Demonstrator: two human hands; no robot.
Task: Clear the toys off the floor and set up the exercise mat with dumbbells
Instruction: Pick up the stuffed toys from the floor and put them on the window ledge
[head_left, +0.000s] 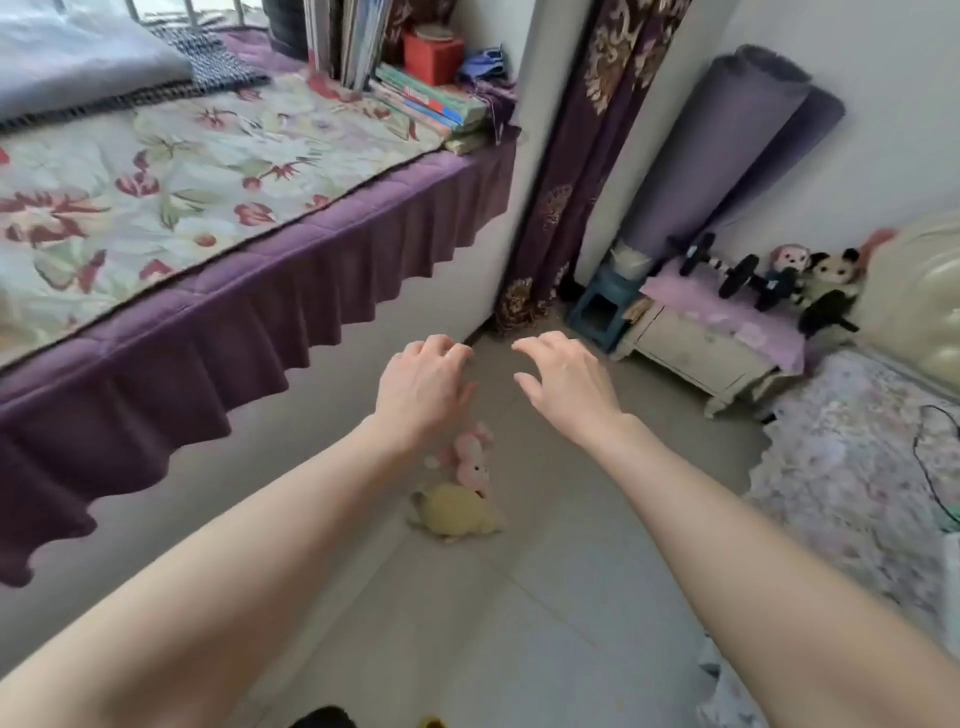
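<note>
Left hand (423, 387) is hovering palm-down over the floor (545, 597), fingers curled loosely, gripping nothing. Yellow plush toy (457, 512) and pink plush toy (470, 457) are lying touching at the hand's 6 o'clock (partly under the wrist). Right hand (563, 382) is hovering alongside, fingers spread, empty. Rolled purple mat (727, 150) is leaning at 1 o'clock; dumbbells (737, 273) are resting on the cabinet (696, 353) at 2 o'clock.

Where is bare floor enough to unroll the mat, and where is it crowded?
The grey tile floor is bare between the window seat and the rug, apart from the pink toy and yellow toy. The corner is crowded: blue stool, cabinet holding dumbbells and stuffed animals.
</note>
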